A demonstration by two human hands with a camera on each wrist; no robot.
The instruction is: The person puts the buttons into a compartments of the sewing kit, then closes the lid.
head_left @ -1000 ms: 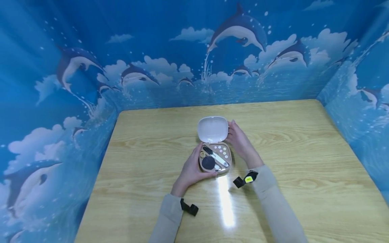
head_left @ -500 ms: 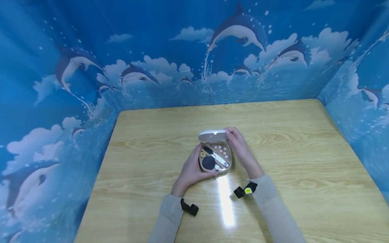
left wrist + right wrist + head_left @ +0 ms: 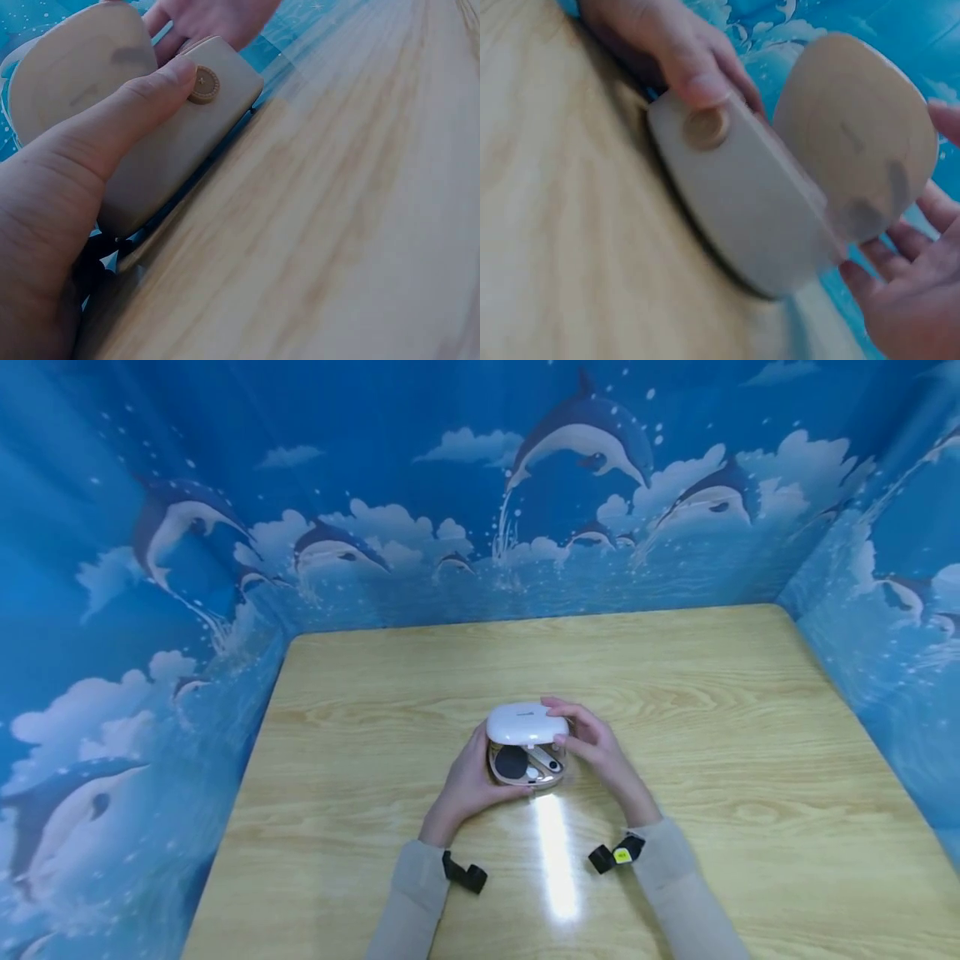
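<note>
A small storage case [image 3: 551, 779] with a white, half-lowered lid [image 3: 517, 727] sits on the table. My left hand [image 3: 467, 781] grips its left side; in the left wrist view the thumb presses beside a round tan button [image 3: 204, 84] on the case's front wall. At the lid's right edge my right hand [image 3: 603, 756] holds on, with fingers on top and thumb at the near side. Inside the case lie a dark round disc [image 3: 512, 762] and a white stick-shaped tool [image 3: 543, 758]. The lid hides the back compartments. Its beige underside [image 3: 855, 127] shows in the right wrist view.
The wood-grain table [image 3: 360, 718] spreads around the case. Blue dolphin-print curtains [image 3: 420, 527] enclose its back and sides. A black camera band [image 3: 467, 872] is on the left wrist, another camera band [image 3: 617, 855] on the right.
The lid has swung from upright down toward me over the case, with my right hand moving along on its edge. My left hand keeps its grip on the case.
</note>
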